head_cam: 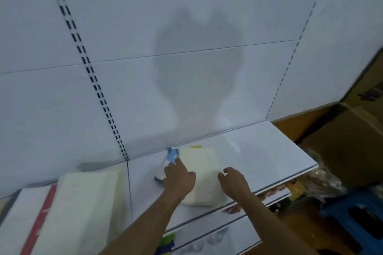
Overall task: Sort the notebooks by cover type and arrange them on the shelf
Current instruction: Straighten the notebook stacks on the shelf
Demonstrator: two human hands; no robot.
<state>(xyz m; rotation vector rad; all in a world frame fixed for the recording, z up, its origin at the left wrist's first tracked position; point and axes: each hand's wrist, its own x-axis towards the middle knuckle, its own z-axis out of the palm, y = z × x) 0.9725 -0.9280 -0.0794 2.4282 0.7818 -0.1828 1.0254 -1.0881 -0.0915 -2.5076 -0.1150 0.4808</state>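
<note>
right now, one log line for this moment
left hand on cream notebook stack | right hand at its right edge | stack flat on shelf
</note>
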